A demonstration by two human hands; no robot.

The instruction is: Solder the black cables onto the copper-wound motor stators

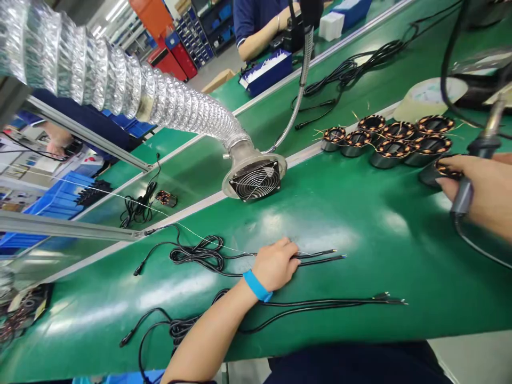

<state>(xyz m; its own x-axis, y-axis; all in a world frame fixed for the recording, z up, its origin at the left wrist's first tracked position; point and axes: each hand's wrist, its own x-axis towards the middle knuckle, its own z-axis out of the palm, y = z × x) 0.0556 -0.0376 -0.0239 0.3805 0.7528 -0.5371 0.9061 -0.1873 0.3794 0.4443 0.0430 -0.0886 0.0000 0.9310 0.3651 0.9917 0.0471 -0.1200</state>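
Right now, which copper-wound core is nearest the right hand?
The rightmost core: the right hand partly covers it, while the other cores stand clear of that hand.

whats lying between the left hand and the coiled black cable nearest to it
In the head view, two stretches of black cable link the coil and the left hand; a thin pale wire slants in, over green tabletop.

Red cabinet (182, 58) is being flanked, right, by dark shelving (216, 21). Grey floor (218, 61) is being exposed below right of it. Strip lights (116, 9) are being observed to its upper left. Green workbench (440, 277) is being viewed in front of it.
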